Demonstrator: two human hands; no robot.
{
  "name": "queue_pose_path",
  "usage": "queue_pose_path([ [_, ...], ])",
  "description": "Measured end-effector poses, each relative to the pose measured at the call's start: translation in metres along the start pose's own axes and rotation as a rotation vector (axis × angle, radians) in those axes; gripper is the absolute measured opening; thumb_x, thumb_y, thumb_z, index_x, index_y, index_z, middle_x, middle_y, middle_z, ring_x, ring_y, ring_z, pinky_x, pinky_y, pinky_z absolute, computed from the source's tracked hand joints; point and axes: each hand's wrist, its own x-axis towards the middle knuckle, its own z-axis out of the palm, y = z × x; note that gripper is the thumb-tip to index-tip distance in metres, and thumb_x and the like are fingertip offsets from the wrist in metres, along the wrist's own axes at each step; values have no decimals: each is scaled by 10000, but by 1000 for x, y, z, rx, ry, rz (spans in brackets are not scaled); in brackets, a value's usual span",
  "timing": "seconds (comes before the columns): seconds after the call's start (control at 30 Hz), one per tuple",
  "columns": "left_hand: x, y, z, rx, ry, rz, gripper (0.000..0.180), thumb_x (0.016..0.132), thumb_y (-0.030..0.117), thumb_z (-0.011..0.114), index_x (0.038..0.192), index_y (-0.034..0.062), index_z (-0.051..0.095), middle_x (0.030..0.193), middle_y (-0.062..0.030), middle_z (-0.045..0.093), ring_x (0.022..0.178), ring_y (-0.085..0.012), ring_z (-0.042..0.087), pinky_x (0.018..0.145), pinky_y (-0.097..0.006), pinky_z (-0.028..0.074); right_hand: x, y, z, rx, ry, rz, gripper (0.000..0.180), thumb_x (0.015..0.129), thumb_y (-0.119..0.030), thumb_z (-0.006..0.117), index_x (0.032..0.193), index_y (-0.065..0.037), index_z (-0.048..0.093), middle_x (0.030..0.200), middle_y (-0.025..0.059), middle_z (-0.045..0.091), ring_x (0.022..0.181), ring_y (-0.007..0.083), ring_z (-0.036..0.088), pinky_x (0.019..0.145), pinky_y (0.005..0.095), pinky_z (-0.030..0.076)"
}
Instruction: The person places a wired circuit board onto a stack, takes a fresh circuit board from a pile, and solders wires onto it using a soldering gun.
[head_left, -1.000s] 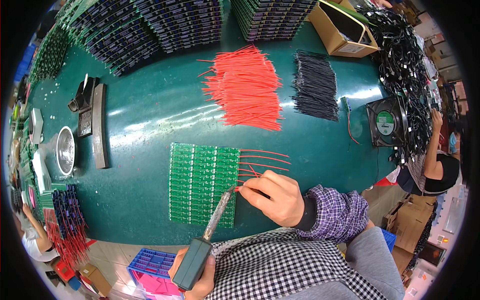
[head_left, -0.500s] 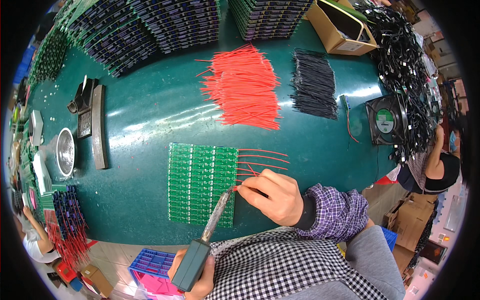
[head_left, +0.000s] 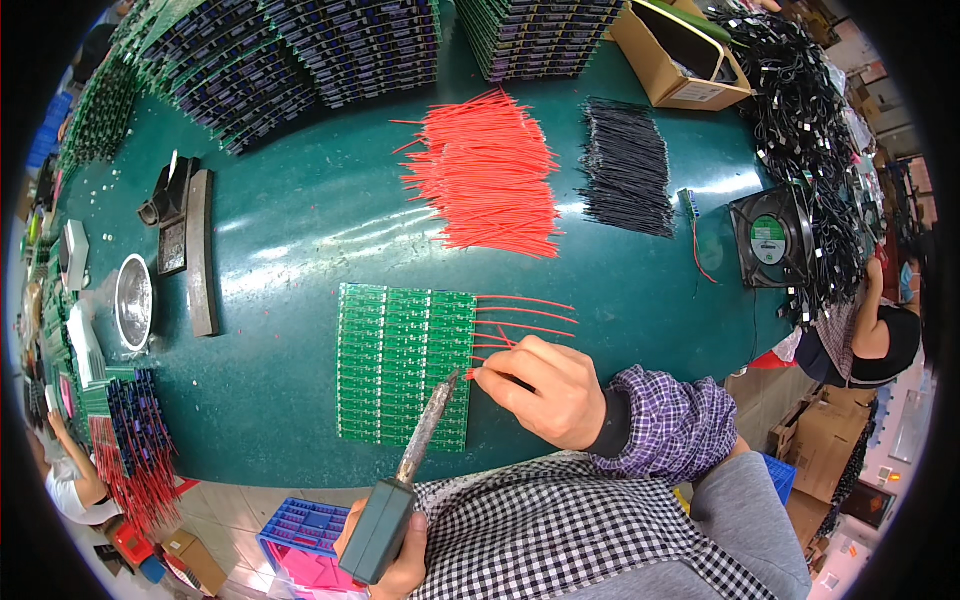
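On the green table in front of me lies a green circuit board panel (head_left: 400, 345). Several red wires (head_left: 530, 312) stick out to the right from its right edge. My left hand (head_left: 408, 562) is wrapped round the dark handle of a soldering iron (head_left: 424, 440), whose tip points up and right onto the board near that edge. Just right of the tip, my right hand (head_left: 552, 392) pinches red wire (head_left: 471, 374) against the edge. More red wire ends show above its fingers; what lies inside the grip is partly hidden.
Piles of red wires (head_left: 485, 175) and black wires (head_left: 628, 170) lie farther back. A fan (head_left: 770, 240) and black cables (head_left: 800, 110) are at right. Stacked boards (head_left: 350, 50) line the back. At left are a metal bowl (head_left: 133, 303) and a soldering iron stand (head_left: 173, 215).
The soldering iron has shifted slightly left, its tip drawing a little away from my right fingertips. My right hand has stayed almost in place at the board's edge.
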Motion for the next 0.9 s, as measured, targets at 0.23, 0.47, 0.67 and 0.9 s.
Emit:
queue_pose_path([
  [0.23, -1, 8, 1, -9, -6, -77, 400, 773, 27, 813, 1127, -23, 635, 1056, -117, 664, 917, -212, 630, 794, -337, 507, -3, 0, 0, -1, 36, -15, 267, 698, -57, 706, 958, -22, 662, 908, 56, 645, 802, 184, 625, 614, 286, 506],
  [0.47, 22, 48, 1, 114, -322, -35, 337, 813, 118, 797, 1107, -8, 691, 1025, -154, 719, 899, -274, 693, 787, -366, 536, -1, -1, 1, -31, 18, -17, 261, 705, -60, 701, 961, -27, 664, 904, 48, 637, 798, 182, 621, 607, 281, 506],
  [0.67, 24, 52, 7, 133, -288, -17, 331, 814, 116, 795, 1100, -14, 690, 1019, -164, 716, 902, -283, 692, 794, -376, 536, 3, -2, 0, -56, 10, -31, 278, 689, -57, 695, 962, -17, 659, 920, 64, 616, 795, 196, 608, 628, 283, 525],
  [0.9, 26, 51, 7, 123, -316, 3, 325, 813, 113, 793, 1092, -16, 686, 1015, -167, 707, 904, -288, 685, 797, -376, 530, 5, -3, 0, -48, 8, -17, 288, 685, -34, 696, 966, -11, 641, 903, 65, 596, 779, 199, 597, 627, 289, 529],
])
